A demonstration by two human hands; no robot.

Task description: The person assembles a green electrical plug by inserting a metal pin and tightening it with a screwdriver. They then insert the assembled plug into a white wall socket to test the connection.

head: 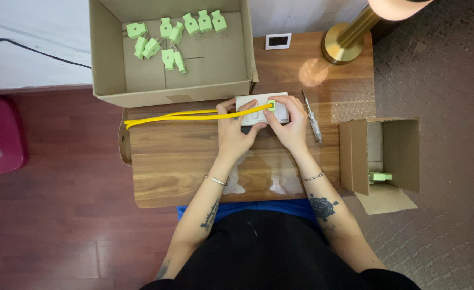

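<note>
A white socket block (258, 101) lies near the back of the wooden table (183, 161). A light green plug (272, 104) sits on it, joined to a yellow cable (183, 115) that runs left to the table's edge. My left hand (237, 126) rests on the block's left part, with its fingers over the cable next to the plug. My right hand (289, 122) covers the block's right part, its thumb and forefinger at the plug.
A big open cardboard box (172, 88) behind the table holds several green plugs (167, 40). A screwdriver (312, 115) lies right of my hands. A smaller box (403, 156) with a green plug lies at the right. A brass lamp base (344, 43) and a small white display (278, 41) stand at the back.
</note>
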